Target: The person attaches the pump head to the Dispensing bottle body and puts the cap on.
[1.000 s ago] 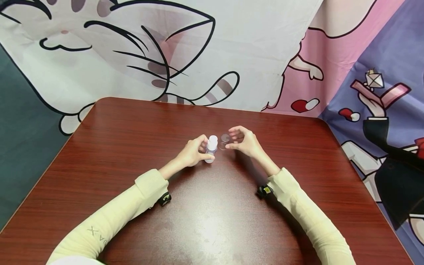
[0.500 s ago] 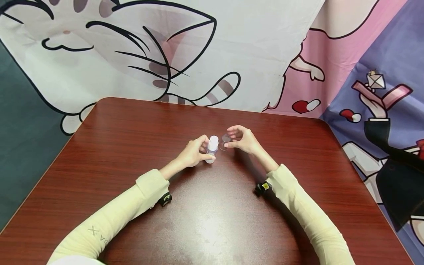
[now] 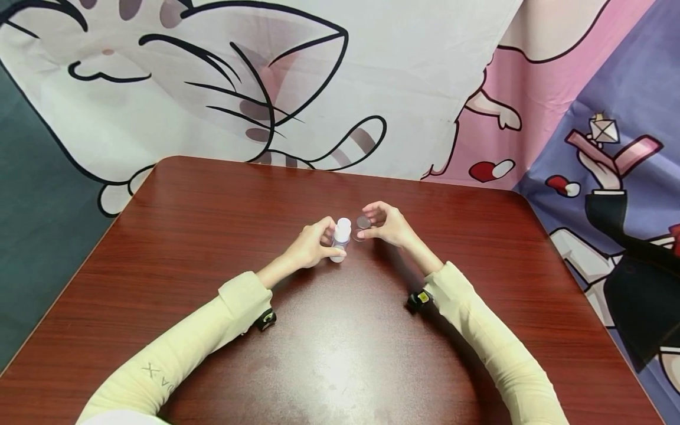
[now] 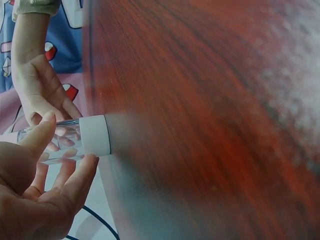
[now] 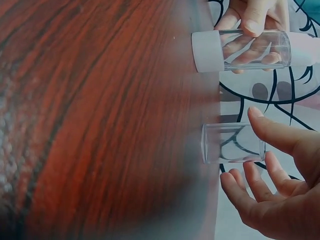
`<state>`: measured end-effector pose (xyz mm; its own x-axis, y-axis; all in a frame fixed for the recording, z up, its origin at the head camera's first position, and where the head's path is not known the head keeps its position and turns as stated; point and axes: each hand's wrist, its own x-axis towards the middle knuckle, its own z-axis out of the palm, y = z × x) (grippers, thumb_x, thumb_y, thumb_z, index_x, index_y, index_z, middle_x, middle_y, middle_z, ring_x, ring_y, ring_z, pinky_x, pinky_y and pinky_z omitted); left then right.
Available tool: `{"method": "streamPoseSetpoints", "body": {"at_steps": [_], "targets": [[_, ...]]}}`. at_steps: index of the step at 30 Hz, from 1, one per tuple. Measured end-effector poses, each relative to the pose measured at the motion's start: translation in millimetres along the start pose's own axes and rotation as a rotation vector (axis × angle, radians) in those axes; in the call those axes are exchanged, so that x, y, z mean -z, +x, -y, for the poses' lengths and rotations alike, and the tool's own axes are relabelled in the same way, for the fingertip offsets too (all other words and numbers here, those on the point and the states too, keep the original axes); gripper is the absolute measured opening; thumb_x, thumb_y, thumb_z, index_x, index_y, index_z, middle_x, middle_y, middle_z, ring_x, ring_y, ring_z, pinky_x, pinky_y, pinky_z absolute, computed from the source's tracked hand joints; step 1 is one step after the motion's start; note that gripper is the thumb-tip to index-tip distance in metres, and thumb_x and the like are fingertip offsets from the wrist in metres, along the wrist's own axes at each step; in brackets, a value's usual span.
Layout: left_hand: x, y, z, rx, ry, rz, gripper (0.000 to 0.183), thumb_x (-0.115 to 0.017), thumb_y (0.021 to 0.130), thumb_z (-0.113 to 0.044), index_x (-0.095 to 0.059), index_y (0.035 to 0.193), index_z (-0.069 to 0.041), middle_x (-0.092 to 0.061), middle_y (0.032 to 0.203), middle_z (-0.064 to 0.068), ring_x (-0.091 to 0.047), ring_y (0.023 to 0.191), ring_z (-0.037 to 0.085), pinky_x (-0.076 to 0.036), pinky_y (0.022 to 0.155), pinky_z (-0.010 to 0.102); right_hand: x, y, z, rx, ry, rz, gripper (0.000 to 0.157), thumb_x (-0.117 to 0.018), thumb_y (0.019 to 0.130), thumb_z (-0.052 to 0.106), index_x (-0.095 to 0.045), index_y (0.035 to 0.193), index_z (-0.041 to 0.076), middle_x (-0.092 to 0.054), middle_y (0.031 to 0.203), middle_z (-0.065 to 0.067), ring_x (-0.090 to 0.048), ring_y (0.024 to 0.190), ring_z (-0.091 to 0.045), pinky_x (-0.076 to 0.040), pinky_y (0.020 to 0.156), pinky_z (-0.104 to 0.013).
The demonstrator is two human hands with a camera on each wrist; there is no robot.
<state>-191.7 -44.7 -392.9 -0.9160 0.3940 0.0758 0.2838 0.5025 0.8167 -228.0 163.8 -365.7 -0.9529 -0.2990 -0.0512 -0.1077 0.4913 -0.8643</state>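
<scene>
In the head view my left hand holds a small clear bottle with a white top and white base. The bottle stands upright on the table. In the left wrist view the thumb lies across its clear body, with fingers on the other side. My right hand is around a small clear cup-like cylinder standing on the table beside the bottle. In the right wrist view the thumb tip overlaps its upper end and the fingertips lie right at its other side, fingers loosely bent.
The brown wooden table extends around both hands, with a bright glare at the front. A printed cat cloth hangs behind its far edge. Black wrist cameras sit at both sleeve cuffs.
My right hand has shifted slightly left, its thumb closer in on the clear cylinder. The left hand and bottle have stayed in place; the head view has drifted slightly.
</scene>
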Motion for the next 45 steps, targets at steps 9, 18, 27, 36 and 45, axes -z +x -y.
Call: {"method": "streamPoseSetpoints", "body": {"at_steps": [9,18,27,36,45], "targets": [[-1.4,-0.9,0.6,0.004,-0.003,-0.001,0.040,-0.080,0.077,-0.013,-0.049,0.100,-0.003,-0.067,0.103,0.017,-0.069,0.094,0.029,-0.055,0.084,0.038,-2.6,12.7,-26.2,-0.010,-0.005,-0.007,0.061,-0.083,0.070,0.002,-0.054,0.123,-0.006,-0.060,0.118,-0.027,-0.059,0.106,-0.037,-0.051,0.091,-0.040],[-2.1,-1.4,0.5,0.007,0.005,0.002,0.040,-0.080,0.077,-0.013,-0.049,0.100,-0.004,-0.068,0.103,0.016,-0.069,0.094,0.029,-0.055,0.084,0.038,-3.9,14.0,-30.9,-0.011,-0.001,0.004,0.057,-0.084,0.069,0.002,-0.057,0.119,-0.004,-0.062,0.112,-0.024,-0.060,0.101,-0.032,-0.050,0.082,-0.027],[-2.3,-1.1,0.7,-0.002,-0.002,-0.001,0.040,-0.080,0.077,-0.013,-0.049,0.100,-0.004,-0.068,0.103,0.016,-0.069,0.094,0.029,-0.055,0.084,0.038,-4.8,15.7,-34.4,0.000,0.014,0.007,0.053,-0.082,0.071,0.001,-0.057,0.117,-0.005,-0.064,0.109,-0.024,-0.061,0.097,-0.029,-0.048,0.077,-0.020],[-1.7,-1.4,0.4,-0.006,-0.005,-0.002,0.040,-0.080,0.077,-0.013,-0.049,0.100,-0.003,-0.067,0.103,0.016,-0.069,0.094,0.029,-0.055,0.083,0.038,-4.8,16.8,-34.0,0.008,-0.011,0.009,0.048,-0.083,0.071,0.003,-0.059,0.113,-0.004,-0.065,0.107,-0.023,-0.062,0.096,-0.029,-0.047,0.075,-0.021],[-0.2,-1.1,-0.8,-0.004,-0.009,0.000,0.039,-0.079,0.078,-0.012,-0.049,0.101,-0.003,-0.067,0.103,0.017,-0.069,0.093,0.029,-0.055,0.083,0.038,-4.7,14.6,-31.0,0.018,-0.012,0.000,0.047,-0.083,0.072,0.005,-0.060,0.113,-0.004,-0.065,0.107,-0.025,-0.061,0.098,-0.034,-0.046,0.076,-0.021]]}}
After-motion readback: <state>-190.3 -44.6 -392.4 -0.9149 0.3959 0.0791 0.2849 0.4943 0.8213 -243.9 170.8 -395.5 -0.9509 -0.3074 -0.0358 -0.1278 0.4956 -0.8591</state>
